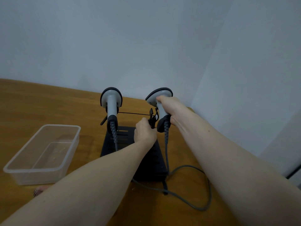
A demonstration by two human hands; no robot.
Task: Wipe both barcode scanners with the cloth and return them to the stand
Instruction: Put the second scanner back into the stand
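Scanner at the stand hook: seat or lift it cleanly

Right scanner (160,101) sits tilted at the right hook of the black stand (152,162); your right hand (169,108) wraps its grey handle, fingers curled round it. Left hand (145,132) pinches the hook bracket (152,119), steadying it. Keep that brace, move the handle straight along the hook and mind the coiled cable (166,136). Left scanner (111,101) hangs upright. Clear tub (44,154) sits left on the wooden table (48,103). No cloth visible.

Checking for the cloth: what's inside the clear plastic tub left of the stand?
The clear tub looks empty: its bare bottom shows through, with no cloth inside. The near wall blurs the front edge a little. The left forearm covers the table just beside its near right corner.
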